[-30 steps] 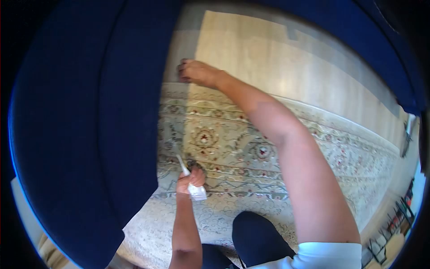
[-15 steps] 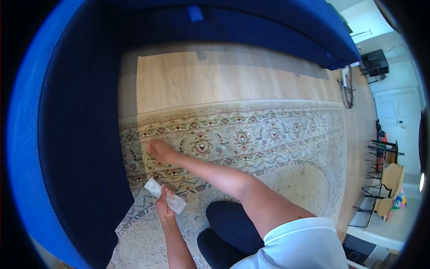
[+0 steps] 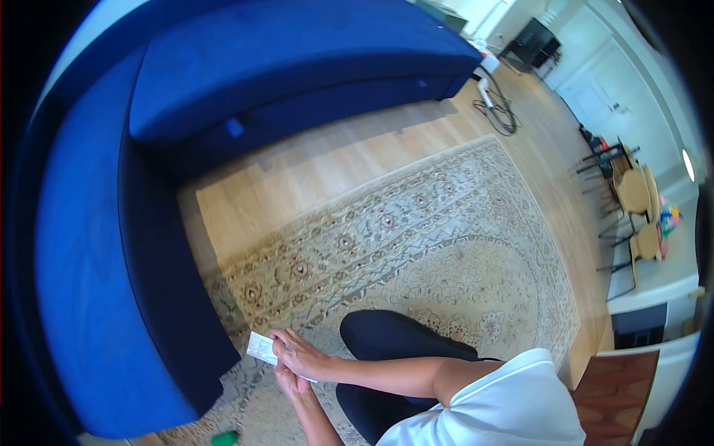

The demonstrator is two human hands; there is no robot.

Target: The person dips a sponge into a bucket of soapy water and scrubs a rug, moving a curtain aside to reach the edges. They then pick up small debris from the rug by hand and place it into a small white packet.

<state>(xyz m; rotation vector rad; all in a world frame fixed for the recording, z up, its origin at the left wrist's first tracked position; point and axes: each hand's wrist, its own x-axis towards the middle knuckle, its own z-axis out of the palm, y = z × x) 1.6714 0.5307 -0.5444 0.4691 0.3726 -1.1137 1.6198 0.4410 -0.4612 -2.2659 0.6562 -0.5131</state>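
Observation:
A flat, white, oblong packet (image 3: 260, 347) sticks out past my hands to the left, above the patterned rug. Its exact kind is hard to make out. My left hand (image 3: 290, 380) is closed around its lower part, mostly underneath. On top lies my right hand (image 3: 301, 355), its fingers bent over the packet's middle. Both hands are close together, so the packet's centre is hidden, and a small white end shows below them. My dark-trousered knees (image 3: 383, 334) are bent beside my forearms.
A blue corner sofa (image 3: 297, 52) runs along the left and the back. The patterned rug (image 3: 416, 275) covers the wooden floor (image 3: 297, 186). A green object (image 3: 224, 438) lies at the bottom edge. A vacuum hose (image 3: 500, 111) and chairs (image 3: 632, 193) stand farther off.
My right hand has come from over the rug down onto the packet, meeting my left hand. The view has turned and tilted up, bringing more sofa and the green object into sight.

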